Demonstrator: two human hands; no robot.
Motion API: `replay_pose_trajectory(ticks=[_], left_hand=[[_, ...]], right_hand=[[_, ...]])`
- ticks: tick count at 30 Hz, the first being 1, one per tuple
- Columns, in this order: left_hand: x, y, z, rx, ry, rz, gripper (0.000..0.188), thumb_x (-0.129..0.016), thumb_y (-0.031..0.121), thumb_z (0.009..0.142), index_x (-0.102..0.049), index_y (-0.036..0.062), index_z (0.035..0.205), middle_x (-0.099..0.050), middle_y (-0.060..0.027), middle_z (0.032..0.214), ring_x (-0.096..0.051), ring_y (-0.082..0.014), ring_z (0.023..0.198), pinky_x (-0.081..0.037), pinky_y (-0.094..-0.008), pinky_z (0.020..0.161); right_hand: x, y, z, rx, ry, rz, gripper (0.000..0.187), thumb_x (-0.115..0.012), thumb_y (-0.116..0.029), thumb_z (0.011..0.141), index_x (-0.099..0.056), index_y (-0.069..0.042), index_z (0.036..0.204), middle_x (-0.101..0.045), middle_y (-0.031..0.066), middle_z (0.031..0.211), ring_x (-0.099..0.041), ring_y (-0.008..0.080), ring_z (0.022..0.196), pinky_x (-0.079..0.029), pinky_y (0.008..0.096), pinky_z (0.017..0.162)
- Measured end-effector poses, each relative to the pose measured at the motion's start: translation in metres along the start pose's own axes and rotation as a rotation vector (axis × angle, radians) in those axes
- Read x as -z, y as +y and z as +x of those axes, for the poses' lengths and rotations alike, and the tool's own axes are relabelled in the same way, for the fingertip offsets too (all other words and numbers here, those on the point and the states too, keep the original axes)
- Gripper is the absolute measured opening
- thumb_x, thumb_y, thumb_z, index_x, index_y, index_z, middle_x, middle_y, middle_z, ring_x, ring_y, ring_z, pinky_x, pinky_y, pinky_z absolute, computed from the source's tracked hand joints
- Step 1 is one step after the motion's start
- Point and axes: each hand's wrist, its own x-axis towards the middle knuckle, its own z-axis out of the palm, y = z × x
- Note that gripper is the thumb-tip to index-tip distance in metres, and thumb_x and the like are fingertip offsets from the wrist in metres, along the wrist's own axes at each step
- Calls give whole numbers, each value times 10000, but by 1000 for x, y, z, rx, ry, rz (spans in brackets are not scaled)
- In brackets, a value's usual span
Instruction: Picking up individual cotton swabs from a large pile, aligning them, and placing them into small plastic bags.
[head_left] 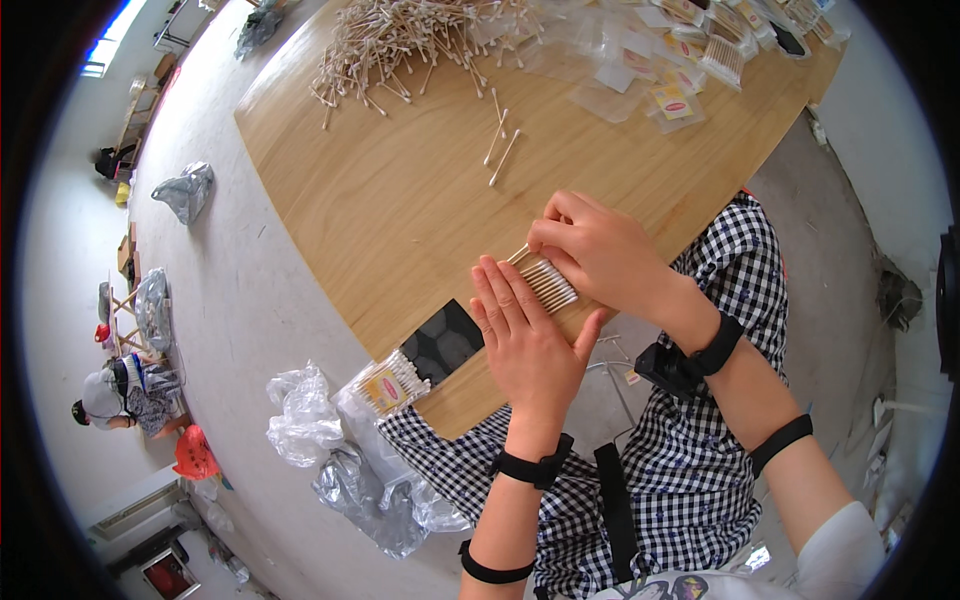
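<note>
On the wooden worktop (340,210), near its front edge, we see a row of cotton swabs (551,287) side by side. Our left hand (525,335) lies flat across part of this row, fingers together, thumb spread away. Our right hand (595,250) is curled beside it at a single swab (518,254); whether it pinches this one, we cannot tell. Left of both hands are a dark sheet (443,340) and a swab packet (384,386); a loose pile (400,42) lies at the far side.
</note>
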Motion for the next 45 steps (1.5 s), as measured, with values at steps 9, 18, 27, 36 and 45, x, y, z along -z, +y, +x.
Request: replay_pose_trajectory(ticks=[9,18,27,36,45], left_hand=[[-1,4,2,-20,14,-28,1111,-621,655,838,-205,-143,1490,-215,-302,1573,-152,-385,1504,-169,-478,1216],[5,-10,-10,7,106,-212,962,-702,484,863,-252,-85,1494,-375,-247,1486,-316,-377,1422,-148,-495,1214],[39,-25,-18,461,468,-1107,603,-439,372,1039,-308,-2,1494,-456,-166,1458,-382,-251,1370,-164,-435,1180],[45,-29,-27,516,632,-1311,528,-376,363,1062,-345,6,1449,-475,-202,1433,-390,-234,1392,-223,-379,1188],[30,-51,-19,569,713,-1416,535,-376,359,1065,-340,1,1461,-439,-181,1477,-366,-228,1414,-224,-368,1190]], right_hand=[[12,9,25,322,-212,-506,105,-646,-87,749,-597,-32,824,-580,95,921,-585,260,912,-503,359,745],[182,49,-74,-390,-52,-508,105,-482,-12,888,-496,34,981,-536,202,955,-548,389,965,-456,445,837],[148,65,-97,-316,170,-418,274,-522,-17,907,-529,1,1181,-548,189,1268,-528,361,1206,-422,400,1025],[-47,-27,5,201,25,-428,525,-479,-81,928,-409,29,1436,-345,190,1555,-244,334,1489,-197,446,1226],[-99,-57,20,243,-62,-291,511,-477,-84,913,-435,57,1403,-378,205,1531,-272,322,1479,-232,453,1215]])
